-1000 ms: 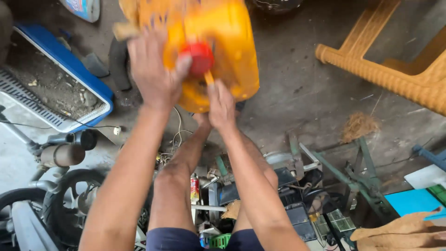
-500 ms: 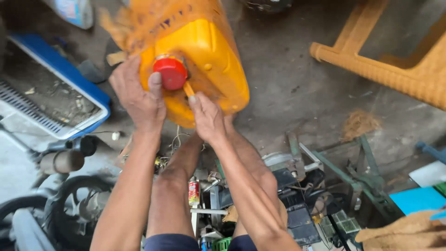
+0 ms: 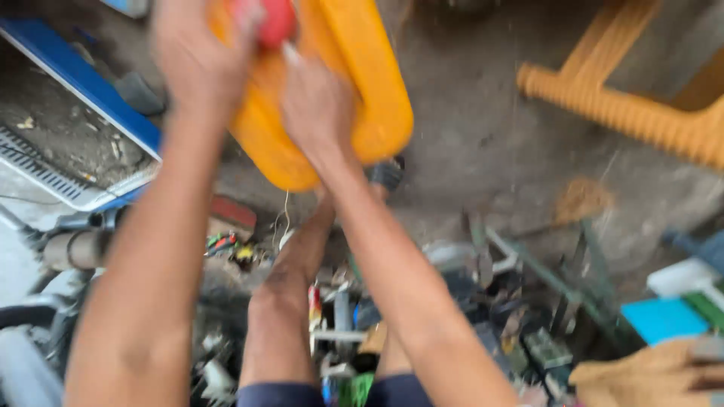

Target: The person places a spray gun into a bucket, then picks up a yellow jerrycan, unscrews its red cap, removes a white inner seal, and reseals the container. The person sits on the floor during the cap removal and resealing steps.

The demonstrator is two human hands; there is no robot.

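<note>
Yellow jerrycan [image 3: 377,98], both hands at red cap [image 3: 277,21]

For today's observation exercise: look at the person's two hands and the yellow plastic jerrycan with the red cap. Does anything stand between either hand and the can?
Nothing visible does. The left hand is at the red round cap and the right hand rests against the yellow plastic jerrycan. The picture is blurred, so the exact grip is unclear.

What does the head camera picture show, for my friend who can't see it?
Two bare hands hold a big yellow plastic jug above a messy workshop floor. The left hand is at its red cap; the right hand presses the jug's side. An orange plastic chair lies at right; the picture is blurry.
</note>
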